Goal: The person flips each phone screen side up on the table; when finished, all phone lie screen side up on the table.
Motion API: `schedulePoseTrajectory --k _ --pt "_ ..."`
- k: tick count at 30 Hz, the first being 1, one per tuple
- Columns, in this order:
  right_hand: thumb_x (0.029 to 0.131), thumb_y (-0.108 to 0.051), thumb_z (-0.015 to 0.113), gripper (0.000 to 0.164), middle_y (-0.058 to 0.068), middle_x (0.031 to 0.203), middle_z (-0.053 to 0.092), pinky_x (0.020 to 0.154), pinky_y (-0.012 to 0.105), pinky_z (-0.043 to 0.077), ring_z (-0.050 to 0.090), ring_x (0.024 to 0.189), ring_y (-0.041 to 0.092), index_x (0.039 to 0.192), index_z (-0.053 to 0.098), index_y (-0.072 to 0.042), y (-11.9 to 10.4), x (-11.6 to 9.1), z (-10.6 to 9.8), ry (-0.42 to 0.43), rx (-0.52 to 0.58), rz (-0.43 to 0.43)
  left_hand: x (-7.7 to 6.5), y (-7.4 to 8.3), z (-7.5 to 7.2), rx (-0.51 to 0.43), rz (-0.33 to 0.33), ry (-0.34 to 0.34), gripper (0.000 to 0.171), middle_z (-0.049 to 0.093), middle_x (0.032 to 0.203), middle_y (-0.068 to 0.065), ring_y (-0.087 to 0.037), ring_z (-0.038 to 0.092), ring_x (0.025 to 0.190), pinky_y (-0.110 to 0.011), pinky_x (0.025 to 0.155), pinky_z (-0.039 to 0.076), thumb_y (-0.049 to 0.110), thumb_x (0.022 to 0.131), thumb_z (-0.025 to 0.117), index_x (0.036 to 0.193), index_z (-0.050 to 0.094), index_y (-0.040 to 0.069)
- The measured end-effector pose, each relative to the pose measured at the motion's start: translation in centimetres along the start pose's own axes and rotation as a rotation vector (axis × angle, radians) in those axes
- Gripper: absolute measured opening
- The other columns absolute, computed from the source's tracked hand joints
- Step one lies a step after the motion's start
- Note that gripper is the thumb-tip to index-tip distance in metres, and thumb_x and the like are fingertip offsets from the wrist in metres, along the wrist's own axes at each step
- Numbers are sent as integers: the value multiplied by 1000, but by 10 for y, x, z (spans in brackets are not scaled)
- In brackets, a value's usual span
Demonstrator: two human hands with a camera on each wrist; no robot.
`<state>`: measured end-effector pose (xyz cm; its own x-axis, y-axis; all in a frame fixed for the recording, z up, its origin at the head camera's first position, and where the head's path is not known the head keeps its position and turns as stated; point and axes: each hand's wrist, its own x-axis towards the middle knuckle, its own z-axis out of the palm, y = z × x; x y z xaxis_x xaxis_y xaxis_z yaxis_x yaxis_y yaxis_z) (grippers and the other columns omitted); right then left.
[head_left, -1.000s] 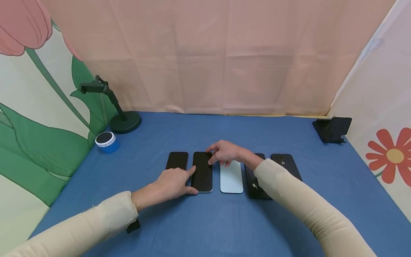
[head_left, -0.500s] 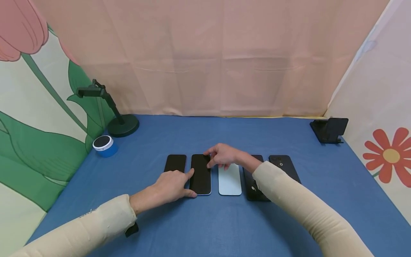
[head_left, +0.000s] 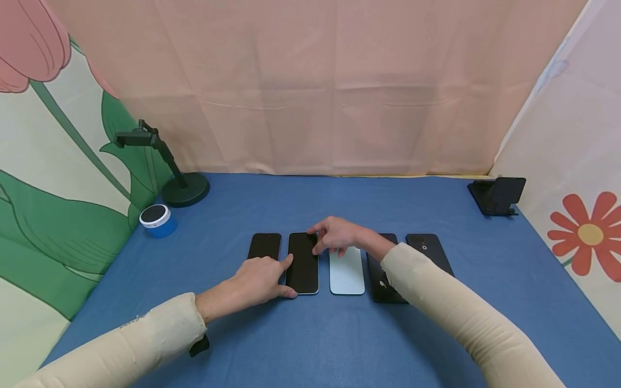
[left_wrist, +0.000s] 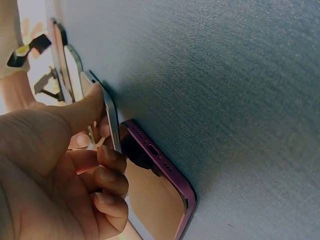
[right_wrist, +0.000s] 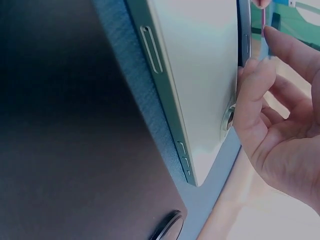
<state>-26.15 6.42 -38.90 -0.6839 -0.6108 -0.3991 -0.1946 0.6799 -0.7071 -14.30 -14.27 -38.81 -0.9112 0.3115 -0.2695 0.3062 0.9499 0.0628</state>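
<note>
Several phones lie in a row on the blue table. My left hand (head_left: 259, 275) holds the second from the left, a phone with a black screen (head_left: 302, 272), by its near left corner, thumb on the near edge and index finger along the left side. My right hand (head_left: 339, 236) pinches the same phone's far right corner with thumb and index finger. On its left is a purple-edged phone (left_wrist: 185, 189), partly under my left hand in the head view. To its right lies a pale phone (right_wrist: 200, 75), back up, beneath my right hand.
Further right are a black phone (head_left: 380, 291), partly behind my right forearm, and another dark phone (head_left: 429, 248). A dark green stand (head_left: 184, 189) and a blue-and-white round jar (head_left: 159, 221) occupy the back left. At the back right is a black phone stand (head_left: 497, 196).
The whole head view has shifted slightly. Both hands keep their places at the corners of the black-screened phone, and the row of phones looks the same.
</note>
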Motion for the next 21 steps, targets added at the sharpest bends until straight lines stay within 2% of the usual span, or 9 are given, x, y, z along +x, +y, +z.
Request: schedulePoseTrajectory --k 5,11,16,19,21 --pt "90 -21 74 61 3 77 61 47 28 48 47 54 12 147 53 -17 2 0 1 -2 -2 2 0 0 1 14 12 15 85 60 67 -2 -16 57 65 -32 49 43 60 79 76 149 51 18" --pt "91 -26 74 70 2 91 64 52 30 52 52 62 14 153 43 -17 1 -6 -2 -44 29 13 0 0 0 40 49 33 85 73 100 -8 -22 67 87 -37 64 55 60 79 77 146 53 13" --pt "92 -28 72 77 7 117 60 57 35 52 56 75 23 158 34 -18 6 -20 -16 -28 73 2 2 3 -5 29 58 18 83 66 129 -15 -30 64 114 -46 87 56 61 84 72 147 52 11" --pt "93 -29 71 77 9 130 55 60 37 52 57 80 26 158 32 -20 14 -29 -27 -14 83 10 6 6 -7 -18 90 34 80 63 133 -14 -29 62 117 -45 89 55 61 88 68 149 50 13" --pt "93 -30 71 77 10 136 52 61 37 53 56 79 25 159 31 -21 21 -34 -34 -9 86 26 10 9 -8 -64 140 50 77 65 130 -12 -26 64 111 -41 85 55 59 90 66 150 48 14"
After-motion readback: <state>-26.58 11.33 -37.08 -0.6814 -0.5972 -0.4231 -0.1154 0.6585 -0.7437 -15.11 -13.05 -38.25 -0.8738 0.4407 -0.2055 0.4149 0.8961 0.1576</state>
